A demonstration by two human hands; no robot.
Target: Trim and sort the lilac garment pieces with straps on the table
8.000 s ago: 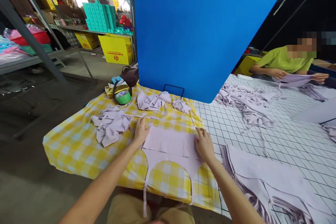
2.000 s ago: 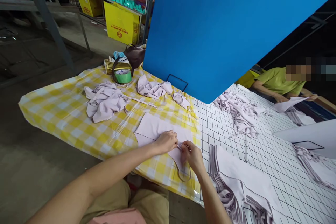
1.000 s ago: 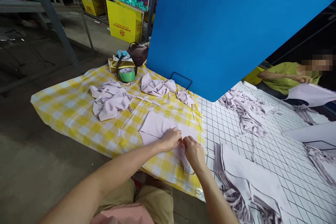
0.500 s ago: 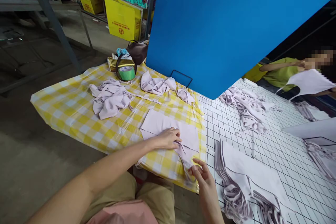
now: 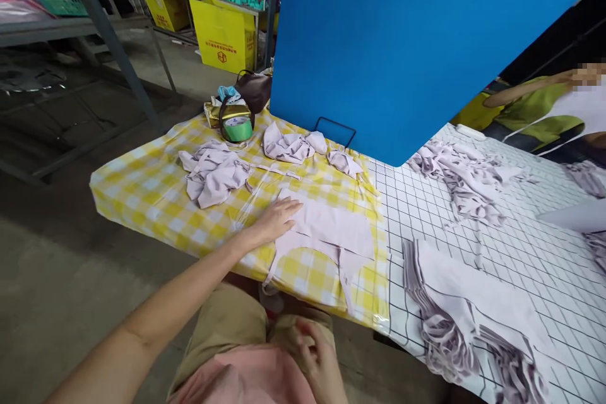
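Observation:
A pale lilac garment piece with thin straps (image 5: 331, 227) lies spread on the yellow checked tablecloth (image 5: 142, 205), its straps trailing toward the near edge. My left hand (image 5: 278, 219) rests flat on its upper left part, fingers stretched out. Over my lap, off the table, is my right hand (image 5: 318, 356); its fingers are loosely bent and apart, with nothing visible in them. Crumpled lilac pieces (image 5: 215, 173) lie farther back on the cloth, with another crumpled lilac bundle (image 5: 288, 143) beside the blue board.
A large blue board (image 5: 379, 44) stands behind the table. To the right, a neat stack of lilac pieces (image 5: 478, 290) and a loose heap (image 5: 464, 177) lie on the white grid cloth (image 5: 402, 214). Green tape (image 5: 238, 129) sits at the back. A co-worker (image 5: 534, 107) holds lilac fabric at far right.
My left hand has slid left across the garment piece and flattened. My right hand has let go of the strap and drawn back to my lap. The straps now lie spread apart.

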